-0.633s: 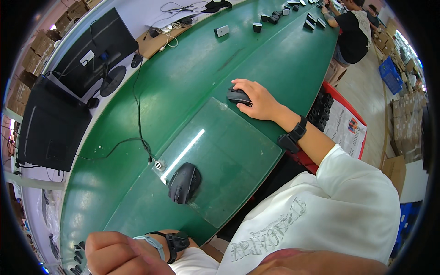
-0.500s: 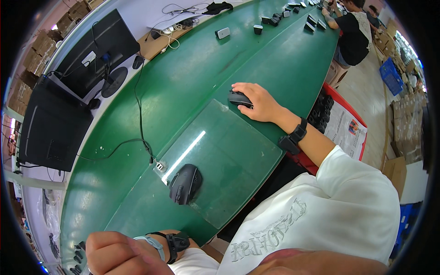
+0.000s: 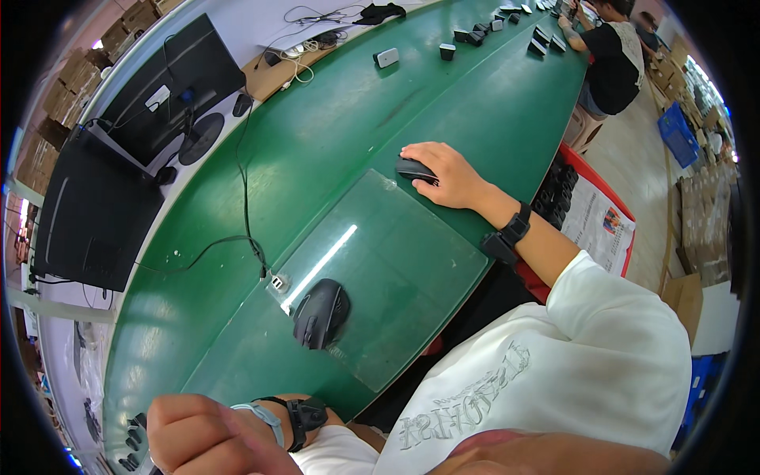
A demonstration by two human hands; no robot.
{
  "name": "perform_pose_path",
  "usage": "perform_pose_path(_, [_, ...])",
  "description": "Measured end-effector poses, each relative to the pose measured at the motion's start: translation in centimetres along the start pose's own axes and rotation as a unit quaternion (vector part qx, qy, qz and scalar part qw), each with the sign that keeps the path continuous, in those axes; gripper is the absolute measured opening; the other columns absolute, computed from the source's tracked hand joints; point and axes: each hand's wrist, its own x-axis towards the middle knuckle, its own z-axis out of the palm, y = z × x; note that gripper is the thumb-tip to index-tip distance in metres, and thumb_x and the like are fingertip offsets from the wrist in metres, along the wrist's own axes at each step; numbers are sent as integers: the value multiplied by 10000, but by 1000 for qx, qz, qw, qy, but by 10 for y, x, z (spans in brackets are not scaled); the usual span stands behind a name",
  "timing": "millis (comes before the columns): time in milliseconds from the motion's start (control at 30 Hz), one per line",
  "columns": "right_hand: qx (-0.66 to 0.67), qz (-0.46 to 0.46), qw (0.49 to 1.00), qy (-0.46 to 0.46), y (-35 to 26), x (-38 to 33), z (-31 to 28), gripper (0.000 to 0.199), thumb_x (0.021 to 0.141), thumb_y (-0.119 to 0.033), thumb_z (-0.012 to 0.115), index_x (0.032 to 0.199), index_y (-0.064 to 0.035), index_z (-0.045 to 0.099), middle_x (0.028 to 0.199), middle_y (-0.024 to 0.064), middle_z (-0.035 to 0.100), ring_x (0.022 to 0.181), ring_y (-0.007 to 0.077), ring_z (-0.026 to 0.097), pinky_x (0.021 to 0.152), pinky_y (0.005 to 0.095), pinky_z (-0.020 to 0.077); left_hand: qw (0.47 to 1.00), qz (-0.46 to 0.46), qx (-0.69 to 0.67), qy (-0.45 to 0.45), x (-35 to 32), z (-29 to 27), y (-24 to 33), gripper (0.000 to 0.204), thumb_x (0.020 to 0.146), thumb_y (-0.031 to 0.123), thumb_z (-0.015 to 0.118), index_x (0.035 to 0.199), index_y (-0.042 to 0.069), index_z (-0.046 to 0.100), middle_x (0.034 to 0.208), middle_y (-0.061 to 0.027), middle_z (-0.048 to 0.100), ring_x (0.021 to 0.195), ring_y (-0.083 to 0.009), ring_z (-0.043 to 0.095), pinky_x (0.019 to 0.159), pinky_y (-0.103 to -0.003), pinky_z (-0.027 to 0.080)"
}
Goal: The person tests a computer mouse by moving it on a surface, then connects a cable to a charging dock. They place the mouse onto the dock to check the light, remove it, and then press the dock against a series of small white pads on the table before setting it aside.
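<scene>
My right hand rests over a black computer mouse, its fingers draped around the body, just past the far corner of a clear glass sheet. On that sheet, closer to me, lies a second black mouse that neither hand touches. At the lower left, my left hand is raised close to the camera with its fingers curled into a fist. Whatever it may hold is hidden. Each wrist wears a black strapped device.
A cable with a USB hub reaches the glass sheet's left edge. Two monitors stand on the left. Small dark devices sit at the far end near a seated co-worker. A red bin holding black items stands right of the table.
The view has shifted very slightly. Both hands and both mice stay where they were on or over the table.
</scene>
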Motion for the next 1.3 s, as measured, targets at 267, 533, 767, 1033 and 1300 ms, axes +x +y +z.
perform_pose_path(267, [-4, -20, 1000, -1, 1, -1, 0, 494, 827, -123, 734, 1303, -74, 611, 1374, 114, 620, 1251, 336, 584, 1075, 451, 458, 1000, 1, -6, -9, 0, 0, -1, 131, 939, 124, 616, 984, 20, 550, 670, -72, 501, 565, -192, 446, 408, -319, 341])
perform_pose_path(533, [1, -11, 1000, 5, 1, -1, 2, 467, 839, -113, 737, 1291, -67, 623, 1369, 115, 621, 1243, 344, 590, 1069, 447, 470, 1000, 7, -7, -20, 0, -2, -4, 144, 940, 125, 610, 1007, 19, 539, 686, -68, 500, 582, -188, 450, 412, -317, 344])
perform_pose_path(767, [0, -13, 1000, 14, 1, -2, 2, 455, 836, -97, 743, 1275, -44, 633, 1375, 121, 624, 1255, 332, 589, 1081, 443, 468, 1000, 5, -5, -14, 0, 0, -3, 144, 939, 126, 608, 1005, 21, 536, 684, -65, 495, 584, -185, 447, 413, -313, 340])
perform_pose_path(1033, [13, -31, 999, -4, 0, -2, -1, 449, 832, -100, 746, 1267, -48, 644, 1379, 116, 626, 1260, 330, 588, 1083, 446, 467, 995, -93, 35, 5, -9, 1, 12, 147, 785, 93, 618, 788, 81, 472, 635, -30, 429, 563, -170, 414, 463, -307, 317])
perform_pose_path(1300, [-30, -2, 999, 41, 2, -1, 3, 373, 843, -121, 731, 1209, -72, 680, 1349, 127, 636, 1218, 339, 602, 1047, 446, 480, 1000, -7, -14, -15, -6, -4, 1, 143, 923, 118, 620, 996, 17, 551, 680, -63, 496, 579, -188, 449, 422, -314, 354])
